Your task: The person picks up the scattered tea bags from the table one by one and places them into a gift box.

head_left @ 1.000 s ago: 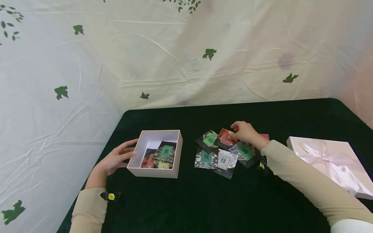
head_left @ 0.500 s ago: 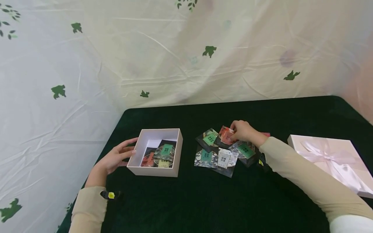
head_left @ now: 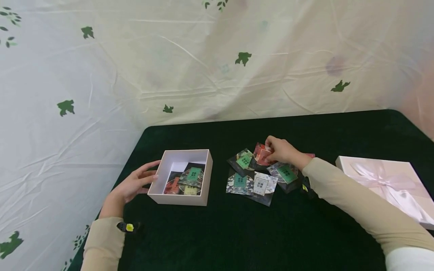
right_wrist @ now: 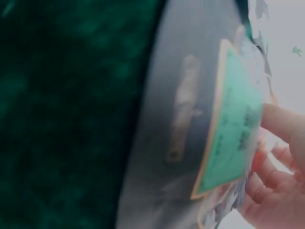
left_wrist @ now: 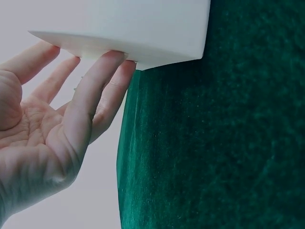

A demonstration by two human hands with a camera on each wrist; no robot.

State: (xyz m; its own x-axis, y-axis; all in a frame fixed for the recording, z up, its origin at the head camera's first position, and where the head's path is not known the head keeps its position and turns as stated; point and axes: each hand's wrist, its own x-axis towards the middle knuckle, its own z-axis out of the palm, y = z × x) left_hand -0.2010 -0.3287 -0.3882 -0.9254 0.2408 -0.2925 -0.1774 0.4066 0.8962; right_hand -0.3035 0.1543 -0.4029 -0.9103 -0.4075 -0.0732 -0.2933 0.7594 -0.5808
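One red-labelled packet (head_left: 261, 154) comes first for us: it lies to the right of the cream box (head_left: 183, 200), on the far side of a loose spread of packets, and the right hand (head_left: 284, 150) pinches it between thumb and fingers. We cannot tell whether it has left the table (head_left: 217, 241); the right wrist view is too blurred to settle it. Near it, also to the right of the box, we see a light-green-labelled packet (head_left: 241, 162), a teal-labelled packet (head_left: 240, 181), a white-labelled packet (head_left: 262, 187) and a deep-green-labelled packet (head_left: 286, 177). We judge the step in hand to be picking the red-labelled packet out of this spread; the next move calls for a secure pinch and a lift straight up, so that its close-lying neighbours do not slide along. Within the box we find further packets (head_left: 194, 173), lying overlapped toward its right wall. Against the left wall of the box is the left hand (head_left: 133, 185), fingers extended and fingertips touching the side, not wrapped round it; we take this as steadying. Well apart to the right of the box sits a pink ribboned piece (head_left: 376, 175), and beyond the box hangs a pale cloth (head_left: 190, 75) with green motifs.
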